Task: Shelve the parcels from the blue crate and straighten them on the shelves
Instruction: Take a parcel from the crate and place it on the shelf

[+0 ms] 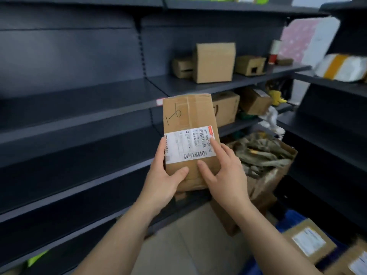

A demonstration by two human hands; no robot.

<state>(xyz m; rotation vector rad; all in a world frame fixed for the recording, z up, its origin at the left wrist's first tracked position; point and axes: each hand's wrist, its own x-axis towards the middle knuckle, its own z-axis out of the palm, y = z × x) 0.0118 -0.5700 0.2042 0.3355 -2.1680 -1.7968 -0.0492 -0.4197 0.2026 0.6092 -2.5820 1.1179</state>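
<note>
Curled round both sides, fingers (215,144) gripping a tall brown cardboard parcel (188,116) with a white shipping label and a handwritten mark. Left hand (164,175) on its lower left edge, thumb on the front; right hand (224,171) on the lower right, forefinger on the label. Held upright in the air before dark grey metal shelves (79,124). Behind, on one shelf, plain brown cardboard boxes (214,62). Low at right, a blue crate (292,216) with more labelled parcels (308,241).
</note>
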